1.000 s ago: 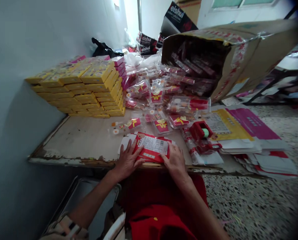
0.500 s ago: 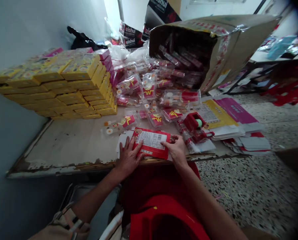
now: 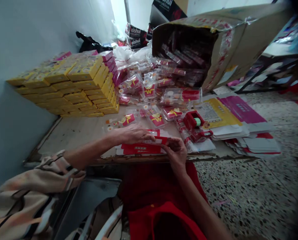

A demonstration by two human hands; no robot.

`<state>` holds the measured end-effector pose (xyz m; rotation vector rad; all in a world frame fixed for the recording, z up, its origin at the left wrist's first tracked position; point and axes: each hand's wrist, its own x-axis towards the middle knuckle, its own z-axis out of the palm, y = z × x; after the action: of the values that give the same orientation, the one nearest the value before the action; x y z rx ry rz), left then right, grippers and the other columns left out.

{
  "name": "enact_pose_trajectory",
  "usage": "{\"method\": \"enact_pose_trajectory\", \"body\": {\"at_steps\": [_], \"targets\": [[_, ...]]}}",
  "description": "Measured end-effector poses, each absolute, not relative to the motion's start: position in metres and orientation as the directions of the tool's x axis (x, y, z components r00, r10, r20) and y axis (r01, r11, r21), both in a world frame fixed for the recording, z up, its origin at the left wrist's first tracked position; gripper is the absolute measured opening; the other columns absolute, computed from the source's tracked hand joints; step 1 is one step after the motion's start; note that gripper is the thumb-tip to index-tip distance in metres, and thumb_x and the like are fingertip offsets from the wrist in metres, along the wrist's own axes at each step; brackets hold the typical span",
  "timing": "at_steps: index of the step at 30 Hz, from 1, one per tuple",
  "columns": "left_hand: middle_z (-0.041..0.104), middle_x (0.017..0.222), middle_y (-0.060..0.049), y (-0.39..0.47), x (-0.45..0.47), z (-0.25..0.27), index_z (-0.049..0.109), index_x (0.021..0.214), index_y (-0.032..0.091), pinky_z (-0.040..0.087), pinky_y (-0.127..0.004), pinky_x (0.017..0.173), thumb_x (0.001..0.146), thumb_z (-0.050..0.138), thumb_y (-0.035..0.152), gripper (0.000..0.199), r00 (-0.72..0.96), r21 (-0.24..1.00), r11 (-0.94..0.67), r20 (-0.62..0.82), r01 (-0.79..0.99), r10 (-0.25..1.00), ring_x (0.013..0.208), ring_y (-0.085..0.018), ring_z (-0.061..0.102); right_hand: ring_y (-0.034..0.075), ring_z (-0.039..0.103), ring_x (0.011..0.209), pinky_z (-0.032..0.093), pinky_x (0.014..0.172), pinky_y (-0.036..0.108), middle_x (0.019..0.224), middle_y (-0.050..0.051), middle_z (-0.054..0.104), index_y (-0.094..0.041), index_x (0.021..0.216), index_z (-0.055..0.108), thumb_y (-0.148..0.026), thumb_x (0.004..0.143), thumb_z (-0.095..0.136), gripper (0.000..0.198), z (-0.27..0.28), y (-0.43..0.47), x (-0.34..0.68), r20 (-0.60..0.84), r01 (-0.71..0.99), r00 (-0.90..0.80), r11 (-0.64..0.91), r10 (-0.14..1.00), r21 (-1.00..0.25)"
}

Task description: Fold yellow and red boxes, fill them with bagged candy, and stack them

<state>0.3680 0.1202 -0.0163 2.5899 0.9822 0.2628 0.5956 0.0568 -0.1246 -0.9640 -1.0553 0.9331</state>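
At the front edge of the table I hold a red cardboard carton (image 3: 160, 140), its near side tilted up. My left hand (image 3: 135, 134) reaches across from the left, its fingers bent over the carton's upper edge. My right hand (image 3: 175, 150) pinches the right end between thumb and fingers. Under the held carton lie more flat red cartons (image 3: 136, 148) with white flaps. Just beyond my hands are clear plastic packs with red and yellow print (image 3: 156, 118). A red tape dispenser (image 3: 193, 120) sits right of my right hand.
Yellow boxes (image 3: 86, 71) are stacked at the left, with purple ones behind. A large cardboard box (image 3: 235, 43) lies on its side, spilling clear packs. Flat yellow cartons (image 3: 217, 113) and purple cartons (image 3: 241, 108) lie at the right edge. A black bag (image 3: 89, 43) is behind the stack.
The red carton lay flat with its printed face up; now it is tilted. My left hand has moved from lying flat on it to its far edge. The right hand stays at its right end.
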Motion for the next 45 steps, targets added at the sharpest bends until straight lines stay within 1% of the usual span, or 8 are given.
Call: {"method": "enact_pose_trajectory", "body": {"at_steps": [10,17,24,30,33,36,40,45], "targets": [[0.077,0.114,-0.010,0.093,0.370,-0.041,0.062,0.139,0.028,0.046,-0.029,0.077,0.105,0.035,0.059,0.054,0.615,0.151,-0.598,-0.108,0.787,0.781,0.097,-0.026,0.073,0.027,0.072,0.101,0.054,0.098,0.041,0.098,0.001,0.079,-0.023,0.106,0.080,-0.045,0.090,0.072,0.029,-0.096,0.085,0.598,0.168,0.000,-0.581,0.207,0.796,-0.978],[0.078,0.110,-0.011,0.128,0.371,-0.064,0.065,0.132,0.022,0.045,-0.029,0.079,0.103,0.037,0.063,0.058,0.665,0.134,-0.671,0.093,0.729,0.741,0.099,-0.024,0.072,0.024,0.068,0.102,0.053,0.096,0.036,0.103,0.003,0.077,-0.020,0.112,0.076,-0.044,0.095,0.064,0.031,-0.125,0.096,0.586,0.203,-0.073,-0.451,0.190,0.869,-0.979],[0.056,0.056,0.001,0.176,0.384,-0.088,0.067,0.069,0.017,0.030,-0.024,0.057,0.095,0.052,0.068,0.058,0.508,0.372,-0.545,0.201,0.751,0.837,0.056,-0.012,0.049,0.024,0.068,0.089,0.055,0.083,0.036,0.099,0.005,0.074,-0.019,0.116,0.065,-0.041,0.090,0.071,0.034,-0.140,0.098,0.575,0.119,0.021,-0.122,0.123,0.985,-0.992],[0.052,0.058,0.003,0.147,0.387,-0.026,0.060,0.064,0.015,0.031,-0.023,0.053,0.086,0.067,0.066,0.055,0.093,0.745,-0.331,0.343,0.579,0.935,0.056,-0.010,0.044,0.031,0.058,0.122,0.050,0.103,0.046,0.132,0.013,0.062,-0.024,0.133,0.057,-0.045,0.071,0.090,0.073,-0.103,0.089,0.589,0.424,0.246,0.352,0.354,0.835,-0.902],[0.066,0.071,-0.002,0.103,0.397,-0.013,0.069,0.087,0.015,0.044,-0.024,0.054,0.089,0.065,0.063,0.049,0.048,0.980,-0.057,0.049,0.188,0.998,0.058,-0.014,0.057,0.029,0.063,0.122,0.055,0.101,0.044,0.141,0.012,0.060,-0.028,0.151,0.040,-0.050,0.090,0.071,0.072,-0.073,0.086,0.584,0.298,-0.103,0.204,0.323,0.933,-0.941],[0.070,0.076,-0.002,0.066,0.410,-0.031,0.064,0.118,0.018,0.053,-0.027,0.058,0.085,0.072,0.061,0.055,0.006,0.996,0.083,-0.083,-0.029,0.997,0.060,-0.017,0.065,0.025,0.070,0.112,0.060,0.093,0.041,0.139,0.008,0.064,-0.034,0.154,0.036,-0.045,0.098,0.061,0.063,-0.056,0.077,0.579,0.201,-0.349,0.085,0.218,0.976,-0.911],[0.073,0.093,-0.002,0.038,0.417,-0.070,0.044,0.149,0.027,0.056,-0.026,0.064,0.080,0.078,0.058,0.083,-0.150,0.994,-0.074,0.063,-0.075,0.987,0.071,-0.017,0.069,0.025,0.067,0.120,0.059,0.098,0.041,0.132,0.005,0.069,-0.033,0.148,0.050,-0.044,0.093,0.068,0.059,-0.063,0.054,0.589,0.167,-0.310,-0.059,0.141,0.984,-0.940],[0.076,0.103,-0.008,0.009,0.419,-0.090,0.065,0.132,0.023,0.058,-0.033,0.081,0.092,0.059,0.066,0.060,-0.083,0.981,-0.096,0.083,-0.169,0.993,0.088,-0.023,0.071,0.025,0.074,0.096,0.062,0.077,0.037,0.102,0.006,0.077,-0.028,0.132,0.065,-0.066,0.097,0.054,0.052,-0.081,0.035,0.597,0.042,-0.190,-0.243,-0.006,0.969,-0.982]]}}
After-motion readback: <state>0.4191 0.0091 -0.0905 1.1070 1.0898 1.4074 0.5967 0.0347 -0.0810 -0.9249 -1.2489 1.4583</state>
